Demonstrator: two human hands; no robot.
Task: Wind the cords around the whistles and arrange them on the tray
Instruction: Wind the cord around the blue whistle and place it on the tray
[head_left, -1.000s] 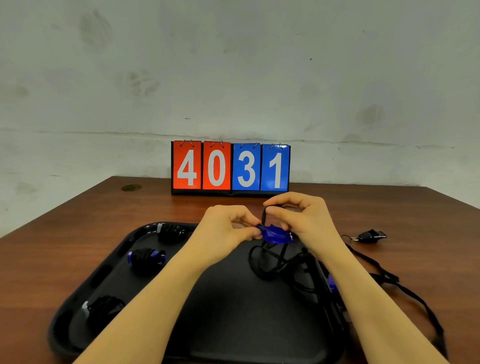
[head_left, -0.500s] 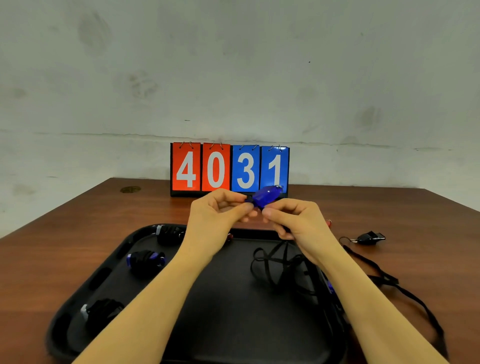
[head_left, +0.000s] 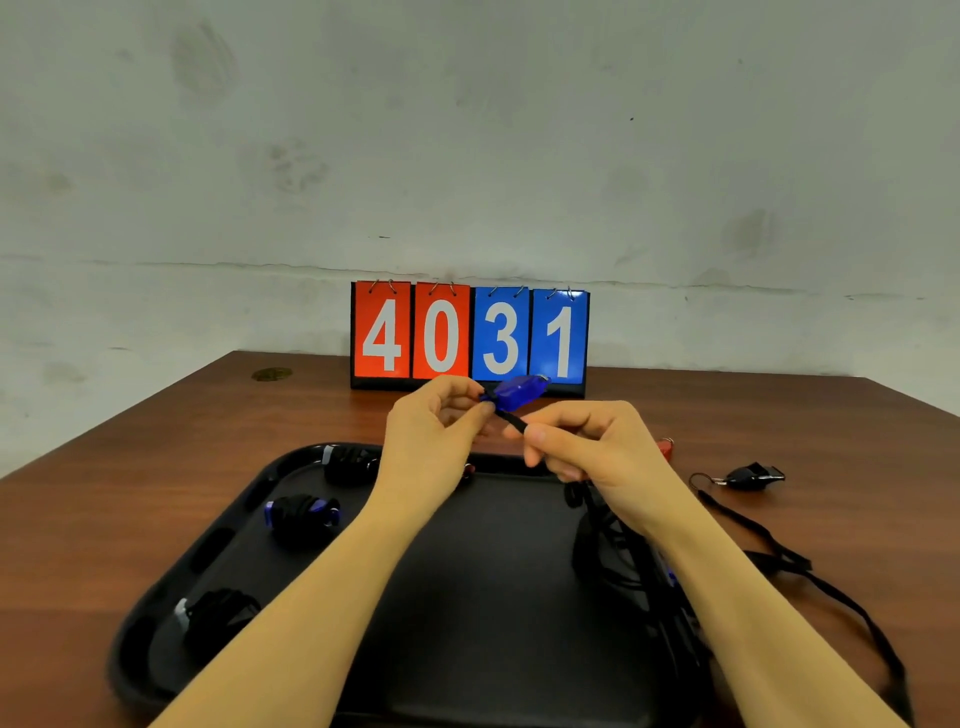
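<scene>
blue whistle up, cord pulled taut for the wrap

mid-frame, just below the scoreboard (head_left: 470, 332), the left hand (head_left: 436, 431) pinches the blue whistle (head_left: 519, 391) by its near end, and the right hand (head_left: 587, 441) pinches the black cord (head_left: 511, 420) just beside it, fingers curled on the strap. this looks like the winding step on the fourth whistle: three wrapped ones (head_left: 301, 514) sit down the left side of the tray (head_left: 493, 597), and a black whistle (head_left: 753, 475) waits at the right on the table (head_left: 130, 493). next, i'd say, the right hand loops the cord round the body while the left keeps it from turning. against half a second ago, the right hand has slid off the whistle down onto the cord, and the strap now shows between the hands.
</scene>
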